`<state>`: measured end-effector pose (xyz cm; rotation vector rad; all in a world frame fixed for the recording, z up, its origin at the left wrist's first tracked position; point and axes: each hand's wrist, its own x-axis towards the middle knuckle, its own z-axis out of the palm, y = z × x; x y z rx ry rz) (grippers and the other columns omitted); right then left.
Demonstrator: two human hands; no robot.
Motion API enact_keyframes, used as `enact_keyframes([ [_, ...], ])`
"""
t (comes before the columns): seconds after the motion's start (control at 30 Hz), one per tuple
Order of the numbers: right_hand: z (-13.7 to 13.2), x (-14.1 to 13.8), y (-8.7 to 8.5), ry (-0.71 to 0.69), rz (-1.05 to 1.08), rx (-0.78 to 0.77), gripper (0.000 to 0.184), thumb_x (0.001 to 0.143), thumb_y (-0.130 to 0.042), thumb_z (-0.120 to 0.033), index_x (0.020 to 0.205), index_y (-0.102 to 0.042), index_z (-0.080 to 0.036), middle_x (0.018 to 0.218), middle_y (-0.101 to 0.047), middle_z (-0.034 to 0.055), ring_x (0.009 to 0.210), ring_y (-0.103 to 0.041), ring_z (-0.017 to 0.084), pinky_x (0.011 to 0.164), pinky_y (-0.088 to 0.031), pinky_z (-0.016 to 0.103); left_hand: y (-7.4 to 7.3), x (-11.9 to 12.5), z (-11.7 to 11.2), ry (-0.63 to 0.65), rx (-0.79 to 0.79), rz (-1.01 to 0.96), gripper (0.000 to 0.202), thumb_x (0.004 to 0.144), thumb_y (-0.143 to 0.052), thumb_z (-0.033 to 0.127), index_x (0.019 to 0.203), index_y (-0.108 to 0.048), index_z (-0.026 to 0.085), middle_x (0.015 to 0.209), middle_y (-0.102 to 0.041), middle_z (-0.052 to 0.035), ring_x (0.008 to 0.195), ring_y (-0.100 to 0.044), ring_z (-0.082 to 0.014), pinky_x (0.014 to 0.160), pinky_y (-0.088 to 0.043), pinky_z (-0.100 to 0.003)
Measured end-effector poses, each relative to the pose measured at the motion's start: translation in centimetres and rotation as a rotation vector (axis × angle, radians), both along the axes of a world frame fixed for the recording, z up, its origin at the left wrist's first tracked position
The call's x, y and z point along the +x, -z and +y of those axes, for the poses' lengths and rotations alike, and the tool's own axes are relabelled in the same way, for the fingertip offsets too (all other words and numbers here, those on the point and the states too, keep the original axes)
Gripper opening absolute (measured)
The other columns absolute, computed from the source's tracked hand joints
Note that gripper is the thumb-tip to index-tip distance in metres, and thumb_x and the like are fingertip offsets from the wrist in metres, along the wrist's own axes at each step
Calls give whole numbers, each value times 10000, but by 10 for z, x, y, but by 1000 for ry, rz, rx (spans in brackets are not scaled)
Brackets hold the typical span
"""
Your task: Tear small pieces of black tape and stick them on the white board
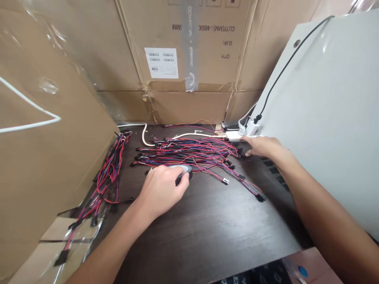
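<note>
My left hand (161,193) grips a small black-and-grey handheld object (184,172), whose exact kind I cannot tell, at the near edge of a loose bundle of red, blue and black wires with black connectors (189,152). My right hand (260,146) lies flat-fingered at the bundle's far right, its fingertips close to a white power strip (235,136) and holding nothing. A second bundle of similar wires (108,175) lies at the left, partly draped over the table edge towards a cardboard piece.
The dark wood table (207,225) carries everything. Cardboard sheets (189,47) stand behind it, a large plastic-wrapped carton (44,130) leans at the left, and a pale grey panel (322,98) with a black cable rises at the right. A white cable (144,134) runs along the back.
</note>
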<state>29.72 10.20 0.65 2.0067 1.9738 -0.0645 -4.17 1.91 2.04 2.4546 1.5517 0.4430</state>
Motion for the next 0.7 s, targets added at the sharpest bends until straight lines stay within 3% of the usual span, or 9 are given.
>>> enact_keyframes([
  [0.1,-3,-4,-4,25,-65,6,612,795,-658,-385,1363,-487,-234,1177,-654,156,994,-646,340,729,-492,391,-1,0,-1,-1,-10,-12,352,874,-416,300,781,-728,166,649,-671,-51,546,-540,-143,586,-301,-262],
  [0.27,-17,-18,-9,-37,-112,51,528,845,-588,-290,1349,-460,-200,1181,-651,157,1051,-627,354,737,-473,396,-6,2,-1,-50,-109,-162,357,862,-417,333,746,-702,151,638,-647,-33,551,-509,-132,595,-309,-270],
  [0.37,-25,-26,-13,-83,-119,90,437,887,-503,-258,1319,-482,-200,1123,-671,160,998,-643,352,701,-451,377,-10,3,-2,-99,-309,-418,283,815,-485,351,718,-649,142,625,-603,-11,576,-510,-127,590,-344,-261],
  [0.47,-33,-39,-14,-92,-57,247,405,933,-420,-296,1319,-485,-190,1035,-691,157,906,-656,338,653,-424,361,-10,6,-4,-22,-594,-676,143,698,-559,217,808,-608,140,720,-615,-3,663,-552,-124,648,-413,-249],
  [0.53,-41,-55,-13,-138,143,440,368,937,-425,-308,1261,-538,-178,929,-701,130,814,-657,291,634,-418,343,-6,10,-6,43,-747,-818,271,625,-558,131,894,-577,137,819,-632,-18,766,-591,-136,741,-450,-265],
  [0.6,-53,-77,-9,-264,484,590,289,922,-463,-279,1147,-600,-158,806,-683,83,695,-629,208,622,-432,308,0,15,-10,62,-855,-938,360,588,-551,96,946,-545,139,864,-624,-26,799,-600,-138,803,-460,-290],
  [0.7,-76,-110,-2,-476,943,644,225,932,-498,-252,1095,-601,-137,827,-655,56,650,-584,136,585,-463,254,7,23,-15,62,-947,-1032,323,582,-563,84,898,-530,144,874,-619,-25,822,-597,-139,866,-445,-314],
])
